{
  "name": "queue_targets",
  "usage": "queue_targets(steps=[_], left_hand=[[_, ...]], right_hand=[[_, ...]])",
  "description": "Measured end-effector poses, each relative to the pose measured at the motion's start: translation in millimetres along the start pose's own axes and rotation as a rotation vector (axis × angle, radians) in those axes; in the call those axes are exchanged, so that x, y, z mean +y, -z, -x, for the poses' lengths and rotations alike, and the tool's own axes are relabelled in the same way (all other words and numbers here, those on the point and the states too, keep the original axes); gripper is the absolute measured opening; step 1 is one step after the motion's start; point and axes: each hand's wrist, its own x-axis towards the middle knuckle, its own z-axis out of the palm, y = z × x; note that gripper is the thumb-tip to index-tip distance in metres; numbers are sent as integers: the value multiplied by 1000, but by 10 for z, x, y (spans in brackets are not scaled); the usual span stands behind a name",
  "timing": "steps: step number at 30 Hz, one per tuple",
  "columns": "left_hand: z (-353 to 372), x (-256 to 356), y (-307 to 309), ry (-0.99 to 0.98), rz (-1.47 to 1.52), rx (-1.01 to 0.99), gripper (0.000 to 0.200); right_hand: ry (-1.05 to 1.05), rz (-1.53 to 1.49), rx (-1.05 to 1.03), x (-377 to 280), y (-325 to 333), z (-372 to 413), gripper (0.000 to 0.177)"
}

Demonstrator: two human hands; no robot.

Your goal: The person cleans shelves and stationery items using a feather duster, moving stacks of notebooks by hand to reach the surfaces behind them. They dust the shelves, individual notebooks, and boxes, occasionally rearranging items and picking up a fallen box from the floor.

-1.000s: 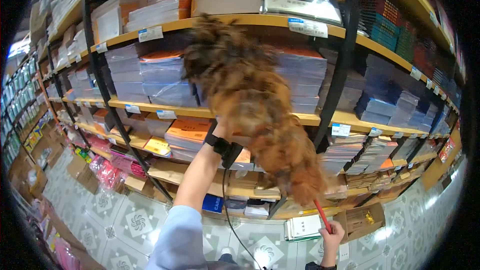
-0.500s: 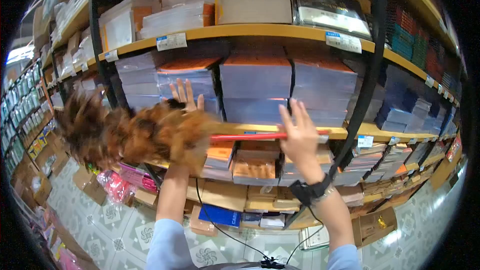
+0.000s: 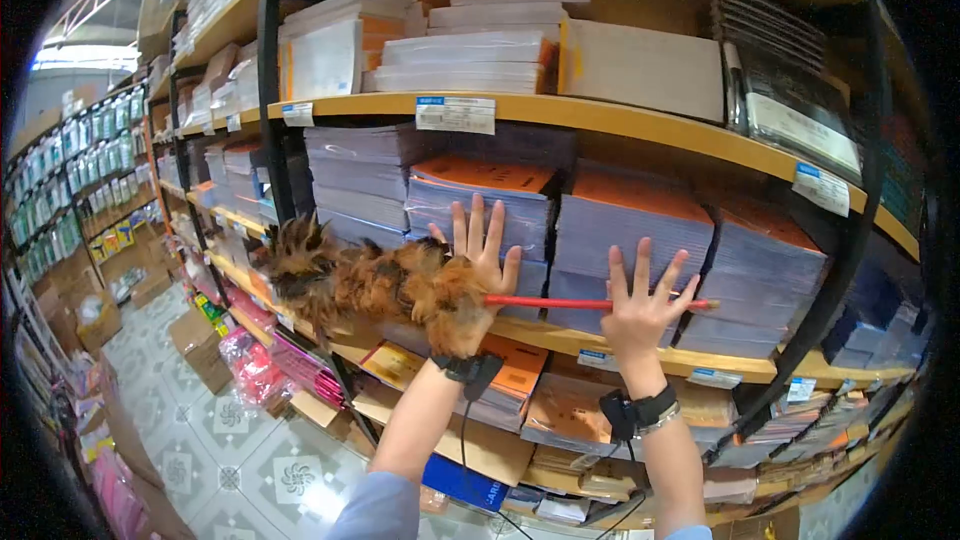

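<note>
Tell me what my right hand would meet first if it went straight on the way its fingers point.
Your right hand would most likely meet the middle orange-topped booklet stack on the shelf; whether they already touch is unclear from this view.

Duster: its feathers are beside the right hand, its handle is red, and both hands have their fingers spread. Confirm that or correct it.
Not quite: the head view shows the duster's feathers beside the left hand, not the right hand. The handle is red, and both hands have their fingers spread.
</note>
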Motion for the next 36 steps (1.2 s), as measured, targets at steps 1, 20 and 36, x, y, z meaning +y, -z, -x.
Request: queue_targets(steps=[1, 20, 36], left_hand=[[-11, -2, -55, -9, -3, 40, 51], [-136, 664, 93, -194, 89, 133, 51], [-124, 1043, 78, -302, -128, -137, 48]], right_hand=[[7, -4, 4, 10, -36, -15, 51], [-135, 101, 98, 934, 585, 80, 42], [-207, 81, 223, 1307, 211, 166, 33]])
